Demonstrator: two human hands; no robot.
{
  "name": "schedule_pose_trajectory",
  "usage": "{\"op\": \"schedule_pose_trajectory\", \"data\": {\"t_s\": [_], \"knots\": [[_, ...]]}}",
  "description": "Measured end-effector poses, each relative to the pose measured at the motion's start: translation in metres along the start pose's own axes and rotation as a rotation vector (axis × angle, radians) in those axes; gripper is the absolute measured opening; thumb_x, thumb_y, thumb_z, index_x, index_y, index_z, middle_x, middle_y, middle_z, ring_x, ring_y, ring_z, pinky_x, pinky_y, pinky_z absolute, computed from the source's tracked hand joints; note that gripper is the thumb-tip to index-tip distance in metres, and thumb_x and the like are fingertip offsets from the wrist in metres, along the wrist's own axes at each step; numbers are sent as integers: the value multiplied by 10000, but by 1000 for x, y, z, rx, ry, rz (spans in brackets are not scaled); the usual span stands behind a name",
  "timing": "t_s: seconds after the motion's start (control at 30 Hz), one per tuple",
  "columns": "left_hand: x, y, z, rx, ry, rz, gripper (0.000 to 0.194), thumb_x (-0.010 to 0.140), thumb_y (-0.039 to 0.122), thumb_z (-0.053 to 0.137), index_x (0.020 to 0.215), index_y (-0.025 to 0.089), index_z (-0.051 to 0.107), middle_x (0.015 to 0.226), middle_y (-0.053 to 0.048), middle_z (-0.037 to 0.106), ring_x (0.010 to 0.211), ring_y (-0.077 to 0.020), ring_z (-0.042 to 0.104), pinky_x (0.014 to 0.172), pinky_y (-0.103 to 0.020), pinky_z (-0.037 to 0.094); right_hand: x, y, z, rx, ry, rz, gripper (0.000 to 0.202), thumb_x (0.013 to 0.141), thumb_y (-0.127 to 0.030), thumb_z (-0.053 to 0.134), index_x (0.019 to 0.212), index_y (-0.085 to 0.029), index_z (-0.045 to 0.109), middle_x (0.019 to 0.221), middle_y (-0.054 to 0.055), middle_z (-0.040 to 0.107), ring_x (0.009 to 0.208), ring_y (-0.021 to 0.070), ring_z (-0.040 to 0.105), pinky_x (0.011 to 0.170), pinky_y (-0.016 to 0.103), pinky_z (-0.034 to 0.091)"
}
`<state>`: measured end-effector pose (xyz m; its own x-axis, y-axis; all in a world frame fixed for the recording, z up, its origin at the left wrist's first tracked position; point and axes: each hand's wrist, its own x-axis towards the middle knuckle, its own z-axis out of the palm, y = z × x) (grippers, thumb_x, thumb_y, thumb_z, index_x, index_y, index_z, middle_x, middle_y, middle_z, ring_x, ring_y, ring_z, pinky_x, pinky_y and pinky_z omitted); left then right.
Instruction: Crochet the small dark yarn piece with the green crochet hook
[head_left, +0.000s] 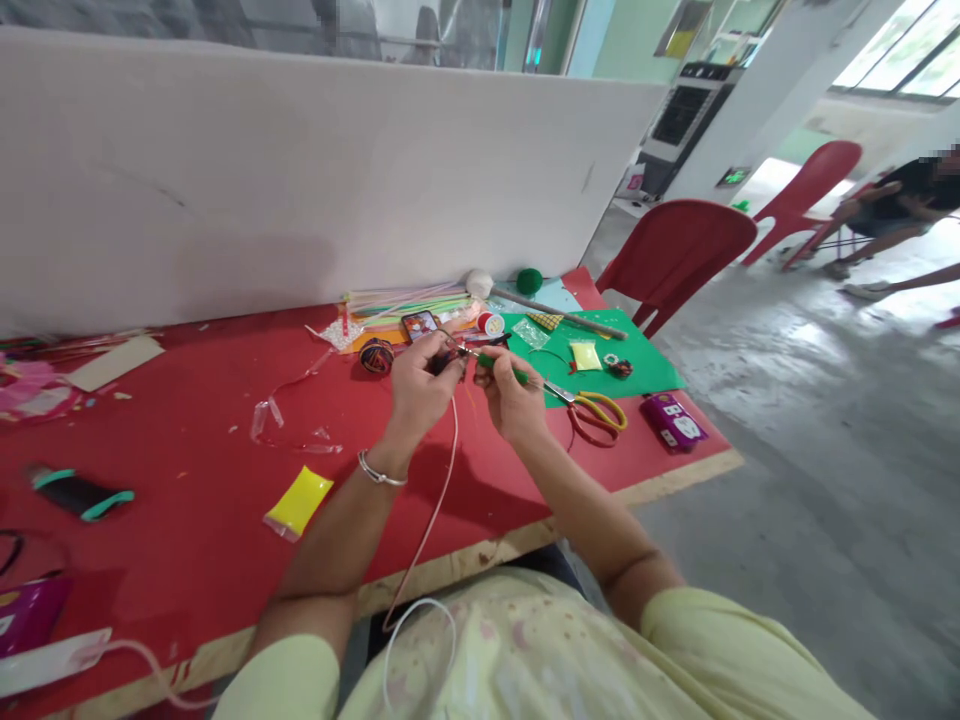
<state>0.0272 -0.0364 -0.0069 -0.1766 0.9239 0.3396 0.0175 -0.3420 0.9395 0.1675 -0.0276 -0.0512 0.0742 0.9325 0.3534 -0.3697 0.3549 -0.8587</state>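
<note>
- Green-handled tool (pixel 511 369): in the right hand (pixel 517 402), above the middle of the desk (pixel 195 400), metal shaft aimed at the left hand (pixel 418 388).
- Right hand: fingers curled narrow around the green handle.
- Left hand: thumb and fingers pinching a small dark piece (pixel 442 362) at the tool's tip. Too small to identify; can't tell whether tip touches it.
- Pinkish cable (pixel 445 484): runs from below the hands over the desk's front edge. Upper end unclear.
- Just beyond the hands: phone (pixel 419 325) with lit screen, red-and-white thread spool (pixel 491 324).
- Left of the left hand: dark multicolour yarn ball (pixel 376 355). Nearer the front edge: bright yellow packet (pixel 301 500).
- Right of the right hand: scissors (pixel 576 398), one handle loop yellow, one red, blades partly on the green sheet (pixel 651 368).
- On that sheet: pale yellow packet (pixel 586 356).
- Further right: purple box-like item (pixel 673 422) near the desk's corner.
</note>
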Motion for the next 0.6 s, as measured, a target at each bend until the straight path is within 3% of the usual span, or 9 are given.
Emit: {"op": "schedule_pose_trajectory", "data": {"t_s": [0.1, 0.2, 0.33, 0.47, 0.6], "knots": [[-3, -1, 7, 17, 100, 51, 291, 717, 196, 804, 1007, 216, 816, 782, 12, 617, 716, -127, 544, 649, -228, 456, -9, 8, 7, -284, 37, -372, 264, 885, -517, 796, 1070, -334, 839, 1127, 59, 788, 969, 213, 740, 907, 406, 635], [1, 3, 4, -291, 26, -154, 256, 661, 215, 841, 913, 196, 797, 706, 36, 555, 584, -77, 445, 512, -194, 344, -10, 11, 12, -346, 8, -588, 253, 907, -463, 789, 1142, -377, 825, 1165, 52, 793, 1078, 236, 745, 969, 427, 624], [11, 13, -16, -508, -180, -450, 392, 562, 166, 870, 950, 149, 815, 606, 45, 540, 475, -38, 334, 419, -175, 174, -2, 7, 11, -202, -41, -504, 235, 961, -481, 717, 1148, -382, 820, 1136, 44, 800, 1064, 223, 758, 896, 395, 649], [17, 19, -34, -499, -283, -471, 436, 567, 118, 866, 1001, 137, 833, 560, 56, 516, 453, -31, 346, 409, -168, 205, 9, -12, -10, -247, -212, -422, 220, 932, -475, 757, 1099, -357, 838, 1118, 46, 802, 852, 183, 772, 761, 353, 657], [16, 18, -37, -474, -330, -479, 438, 577, 125, 870, 1014, 138, 838, 573, 44, 551, 444, -30, 359, 404, -174, 229, 18, -34, -32, -408, -343, -427, 286, 890, -546, 774, 1081, -346, 848, 1103, 68, 816, 935, 218, 786, 870, 396, 653]]}}
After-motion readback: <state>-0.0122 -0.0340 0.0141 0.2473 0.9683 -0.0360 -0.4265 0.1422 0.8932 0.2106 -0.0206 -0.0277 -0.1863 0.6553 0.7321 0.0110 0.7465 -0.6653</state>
